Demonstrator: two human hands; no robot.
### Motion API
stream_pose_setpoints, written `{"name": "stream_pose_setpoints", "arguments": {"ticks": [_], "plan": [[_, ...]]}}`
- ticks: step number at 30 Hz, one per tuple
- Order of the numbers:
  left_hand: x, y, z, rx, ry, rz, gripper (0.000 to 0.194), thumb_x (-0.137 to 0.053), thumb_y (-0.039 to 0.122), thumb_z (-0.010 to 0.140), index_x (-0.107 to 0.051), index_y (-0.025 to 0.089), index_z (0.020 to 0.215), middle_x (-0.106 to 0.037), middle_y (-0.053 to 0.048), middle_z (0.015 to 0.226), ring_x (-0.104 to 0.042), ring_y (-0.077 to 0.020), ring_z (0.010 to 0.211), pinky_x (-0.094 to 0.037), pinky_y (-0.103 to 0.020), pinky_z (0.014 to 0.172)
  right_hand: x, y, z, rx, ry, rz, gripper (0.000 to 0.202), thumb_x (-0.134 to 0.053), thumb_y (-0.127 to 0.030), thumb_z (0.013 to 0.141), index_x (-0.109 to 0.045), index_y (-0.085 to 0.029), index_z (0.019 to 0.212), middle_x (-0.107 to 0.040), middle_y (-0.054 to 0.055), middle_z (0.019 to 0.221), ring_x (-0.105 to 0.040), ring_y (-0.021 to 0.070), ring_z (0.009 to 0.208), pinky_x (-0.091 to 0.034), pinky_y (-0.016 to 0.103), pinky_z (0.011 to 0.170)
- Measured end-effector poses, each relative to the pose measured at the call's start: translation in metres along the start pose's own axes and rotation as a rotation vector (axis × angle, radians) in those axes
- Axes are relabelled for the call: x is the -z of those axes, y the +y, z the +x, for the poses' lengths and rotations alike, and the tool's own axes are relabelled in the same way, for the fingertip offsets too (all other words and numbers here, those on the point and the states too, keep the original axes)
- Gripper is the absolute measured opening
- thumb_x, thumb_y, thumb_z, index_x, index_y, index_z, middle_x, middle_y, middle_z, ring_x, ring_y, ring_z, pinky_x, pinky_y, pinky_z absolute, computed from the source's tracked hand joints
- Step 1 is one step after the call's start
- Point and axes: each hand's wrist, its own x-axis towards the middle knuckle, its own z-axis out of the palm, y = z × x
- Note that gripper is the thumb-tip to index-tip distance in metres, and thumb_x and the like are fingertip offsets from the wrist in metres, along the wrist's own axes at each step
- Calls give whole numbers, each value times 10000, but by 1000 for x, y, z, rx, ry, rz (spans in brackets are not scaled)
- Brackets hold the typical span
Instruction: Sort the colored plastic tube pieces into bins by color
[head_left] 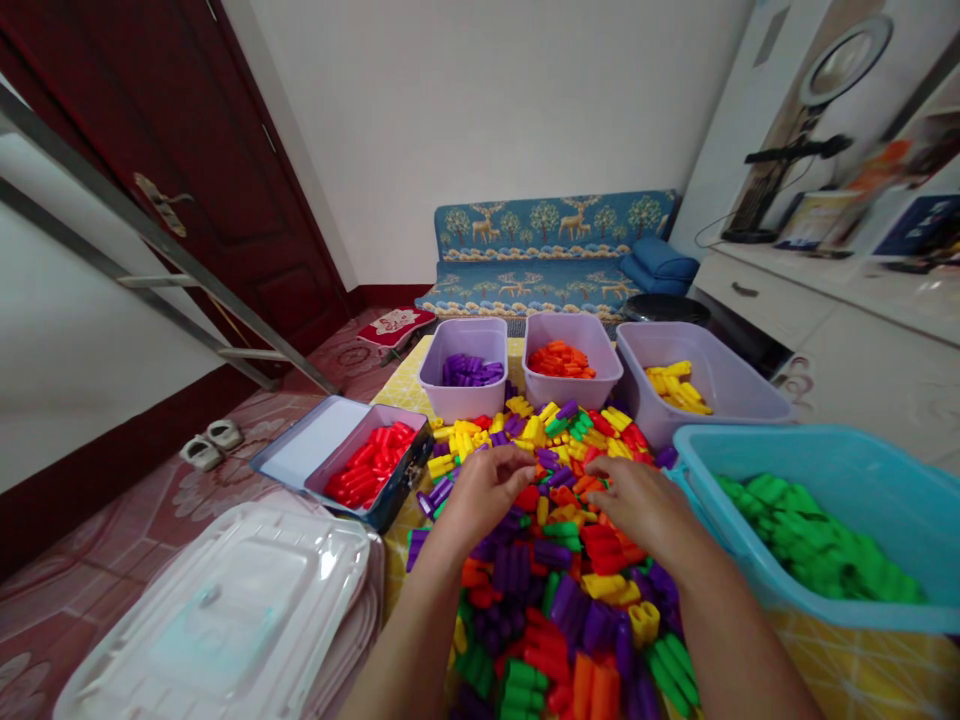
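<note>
Head view, looking down over my own arms. A loose pile of coloured plastic pieces [566, 612], in red, orange, yellow, green and purple, is spread across the yellow patterned tablecloth [832, 660] beneath and between my hands. My left hand [484, 492] is over the pile, thumb and fingers apart, the tips near an orange piece. My right hand [637, 500] faces it, fingers bent and thumb a little apart from them; whether the tips touch any pieces, I cannot tell.

Beyond the pile, three lilac bins: the left bin [465, 402] with purple pieces, the middle bin [574, 392] with orange, the right bin [651, 412] with yellow. Near my right arm, a turquoise tub [784, 580] holds green. Left of the pile, an open hinged case [405, 488] contains red; nearer me, stacked clear lids [247, 610]. Behind everything, a blue deer-patterned sofa [559, 232] against the wall.
</note>
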Motion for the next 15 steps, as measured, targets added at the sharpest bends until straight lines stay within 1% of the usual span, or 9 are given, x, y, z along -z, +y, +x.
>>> {"name": "stream_pose_setpoints", "arguments": {"ticks": [1, 3, 6, 8, 11, 13, 15], "plan": [[0, 1, 0, -1, -2, 18, 188, -598, 286, 821, -707, 169, 920, -732, -54, 866, -662, -190, 779, -481, -266, 688, -4, 1, 1, -30, -54, -87, 243, -606, -199, 750, -703, -218, 972, -731, 106, 959, -682, 268, 868, -477, 361, 747], [1, 3, 0, 7, -6, 60, 189, -592, 269, 821, -711, 162, 921, -734, -60, 870, -661, -191, 771, -476, -268, 682, -10, 0, 2, -76, -114, -212, 278, -573, -167, 756, -693, -206, 1005, -731, 137, 972, -685, 299, 908, -468, 366, 731], [2, 5, 1, 25, -5, 108, 197, -587, 244, 816, -716, 154, 935, -737, -67, 869, -660, -193, 766, -471, -274, 684, -16, -7, 3, -94, -133, -285, 376, -554, -129, 746, -654, -158, 1107, -714, 190, 1017, -677, 331, 948, -467, 386, 729], [2, 3, 2, 28, -5, 109, 201, -587, 242, 816, -717, 153, 940, -738, -71, 871, -662, -197, 775, -473, -279, 694, -18, -10, 4, -92, -113, -262, 402, -560, -122, 735, -645, -154, 1127, -711, 186, 1031, -670, 324, 969, -469, 377, 739], [0, -4, 2, 35, -2, 73, 219, -596, 268, 818, -712, 152, 963, -734, -76, 877, -661, -201, 786, -481, -285, 709, -17, -14, 6, -76, -22, -78, 393, -560, -130, 726, -655, -181, 1103, -729, 114, 949, -683, 257, 892, -476, 323, 717], [-2, -8, 2, 33, -6, 24, 254, -615, 302, 817, -702, 154, 1004, -728, -83, 919, -658, -206, 820, -487, -288, 730, -16, -19, 6, -26, 56, 166, 358, -563, -157, 717, -671, -187, 1057, -728, 72, 896, -679, 209, 807, -487, 288, 682], [-4, -9, 2, 28, -43, -71, 312, -644, 339, 808, -684, 155, 1057, -719, -91, 978, -655, -208, 861, -491, -286, 750, -15, -25, 6, 18, 98, 456, 310, -571, -196, 706, -683, -172, 994, -722, 58, 864, -665, 183, 736, -497, 271, 635]]}}
